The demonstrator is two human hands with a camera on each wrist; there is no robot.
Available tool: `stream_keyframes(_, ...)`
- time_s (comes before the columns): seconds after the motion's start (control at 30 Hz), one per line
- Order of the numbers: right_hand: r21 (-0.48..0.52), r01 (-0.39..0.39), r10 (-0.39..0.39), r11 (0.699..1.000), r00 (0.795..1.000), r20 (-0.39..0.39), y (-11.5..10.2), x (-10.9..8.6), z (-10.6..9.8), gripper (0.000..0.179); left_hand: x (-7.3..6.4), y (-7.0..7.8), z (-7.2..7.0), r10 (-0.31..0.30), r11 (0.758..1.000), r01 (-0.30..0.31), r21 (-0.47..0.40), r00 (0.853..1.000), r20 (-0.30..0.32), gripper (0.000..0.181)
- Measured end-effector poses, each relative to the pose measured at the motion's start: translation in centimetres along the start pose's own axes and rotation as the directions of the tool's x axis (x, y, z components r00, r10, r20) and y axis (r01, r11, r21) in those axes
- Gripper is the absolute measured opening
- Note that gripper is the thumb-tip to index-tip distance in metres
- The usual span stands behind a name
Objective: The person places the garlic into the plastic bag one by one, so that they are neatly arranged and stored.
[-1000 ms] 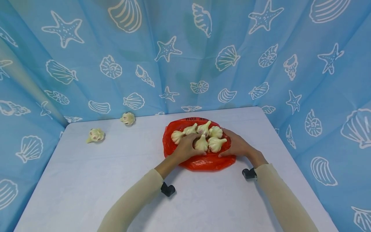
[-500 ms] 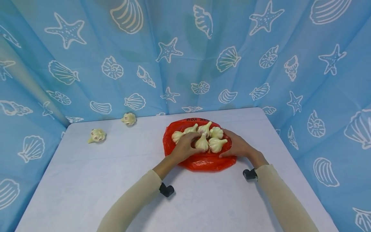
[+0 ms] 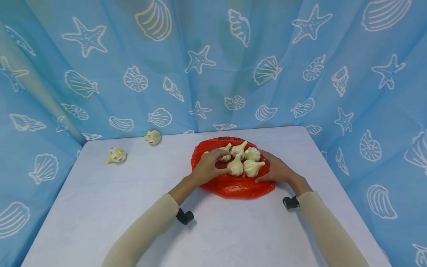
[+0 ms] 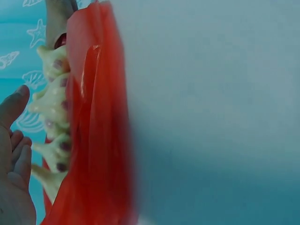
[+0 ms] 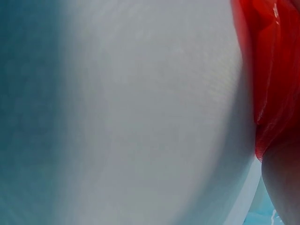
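Observation:
A red plastic bag (image 3: 233, 189) lies on the white table with its mouth turned up. Several pale garlic bulbs, one in front (image 3: 235, 167) and one at the right (image 3: 252, 168), sit in it. My left hand (image 3: 207, 167) hovers over the bag's left side, thumb and fingers spread and relaxed, partly hiding a bulb. In the left wrist view that hand (image 4: 14, 168) is apart from the bulbs (image 4: 52, 105). Around the bag's right end my right hand (image 3: 277, 170) curls, thumb in front and fingers behind. The right wrist view shows red plastic (image 5: 276, 75) against that hand.
Two more garlic bulbs lie at the table's back left, one nearer (image 3: 116, 155) and one by the back edge (image 3: 153, 137). A blue curtain (image 3: 200, 89) with white shells and starfish hangs behind and beside the white table (image 3: 133, 200).
My left hand has drawn back to the left and slightly up, away from the front bulb. The right hand keeps its place at the bag. The head view has shifted slightly.

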State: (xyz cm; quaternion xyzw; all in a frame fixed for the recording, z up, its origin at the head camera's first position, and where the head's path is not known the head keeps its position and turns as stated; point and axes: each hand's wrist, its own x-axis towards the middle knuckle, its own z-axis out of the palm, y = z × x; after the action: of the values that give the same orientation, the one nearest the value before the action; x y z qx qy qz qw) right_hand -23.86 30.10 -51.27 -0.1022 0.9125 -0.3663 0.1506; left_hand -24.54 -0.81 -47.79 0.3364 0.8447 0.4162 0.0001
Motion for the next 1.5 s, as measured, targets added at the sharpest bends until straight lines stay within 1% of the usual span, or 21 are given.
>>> stream_keyframes(0.07, -0.002, 0.0, 0.0, 1.0, 1.0, -0.004, 0.1, 0.0, -0.1, 0.127, -0.1, 0.2, -0.7, -0.003, 0.999, 0.003, 0.042, 1.0, -0.016, 0.063)
stream_keyframes(0.13, 0.0, 0.003, -0.003, 1.0, 1.0, -0.006, 0.1, 0.0, -0.1, 0.126, -0.3, 0.1, -1.5, -0.027, 0.997, 0.031, 0.074, 0.999, -0.045, 0.062)
stream_keyframes(0.3, 0.019, 0.012, -0.012, 1.0, 1.0, 0.005, 0.0, 0.1, -0.1, 0.125, -0.9, -0.7, -3.9, -0.056, 0.996, 0.065, 0.069, 0.99, -0.127, 0.057)
stream_keyframes(0.43, 0.025, 0.009, -0.009, 1.0, 1.0, 0.002, 0.0, 0.1, 0.1, 0.124, -1.7, -1.5, -6.2, -0.059, 0.996, 0.07, 0.055, 0.984, -0.17, 0.054)
stream_keyframes(0.53, 0.025, 0.007, -0.007, 1.0, 1.0, -0.002, 0.0, 0.0, 0.1, 0.124, -2.6, -2.5, -7.7, -0.08, 0.995, 0.091, 0.042, 0.976, -0.204, 0.052)
stream_keyframes(0.6, 0.025, -0.001, 0.001, 1.0, 1.0, -0.006, 0.0, -0.1, 0.1, 0.125, -3.3, -3.2, -8.6, -0.1, 0.993, 0.113, 0.043, 0.968, -0.231, 0.052)
stream_keyframes(0.77, 0.015, 0.013, -0.013, 1.0, 1.0, -0.008, 0.0, -0.1, 0.1, 0.123, -5.7, -5.2, -11.0, -0.166, 0.982, 0.185, 0.046, 0.946, -0.277, 0.052)
stream_keyframes(0.83, 0.015, 0.028, -0.028, 0.999, 1.0, -0.003, 0.0, 0.0, 0.1, 0.122, -7.0, -6.1, -12.2, -0.187, 0.976, 0.213, 0.054, 0.936, -0.299, 0.053)
stream_keyframes(0.93, 0.025, 0.024, -0.024, 0.999, 1.0, 0.001, 0.0, 0.1, 0.1, 0.122, -9.0, -7.4, -14.1, -0.211, 0.964, 0.252, 0.081, 0.917, -0.338, 0.053)
stream_keyframes(1.03, 0.021, 0.02, -0.02, 1.0, 1.0, -0.002, 0.1, 0.2, 0.2, 0.122, -10.8, -8.5, -15.9, -0.234, 0.949, 0.296, 0.111, 0.895, -0.38, 0.052)
stream_keyframes(1.13, 0.019, 0.012, -0.012, 1.0, 1.0, -0.005, 0.2, 0.1, 0.2, 0.122, -12.3, -9.5, -17.4, -0.275, 0.925, 0.358, 0.129, 0.864, -0.422, 0.051)
stream_keyframes(1.2, 0.016, 0.01, -0.01, 1.0, 1.0, -0.007, 0.2, 0.1, 0.2, 0.122, -13.3, -10.2, -18.1, -0.304, 0.909, 0.395, 0.129, 0.844, -0.441, 0.05)
stream_keyframes(1.3, 0.021, 0.003, -0.003, 1.0, 1.0, -0.012, 0.1, 0.0, 0.2, 0.121, -14.8, -11.2, -18.6, -0.369, 0.872, 0.472, 0.131, 0.809, -0.459, 0.048)
stream_keyframes(1.33, 0.022, 0.002, -0.002, 1.0, 1.0, -0.011, 0.1, 0.0, 0.2, 0.122, -15.3, -11.5, -18.7, -0.384, 0.859, 0.493, 0.138, 0.8, -0.462, 0.047)
stream_keyframes(1.4, 0.022, 0.007, -0.007, 1.0, 1.0, -0.008, 0.1, 0.0, 0.2, 0.122, -16.4, -12.1, -18.9, -0.405, 0.844, 0.518, 0.137, 0.784, -0.47, 0.045)
stream_keyframes(1.43, 0.02, 0.003, -0.003, 1.0, 1.0, -0.008, 0.0, 0.0, 0.3, 0.122, -16.9, -12.3, -19.1, -0.404, 0.843, 0.52, 0.135, 0.78, -0.478, 0.044)
stream_keyframes(1.5, 0.014, 0.0, 0.0, 1.0, 1.0, -0.009, 0.0, 0.1, 0.3, 0.123, -17.7, -12.6, -19.5, -0.383, 0.85, 0.507, 0.145, 0.783, -0.49, 0.044)
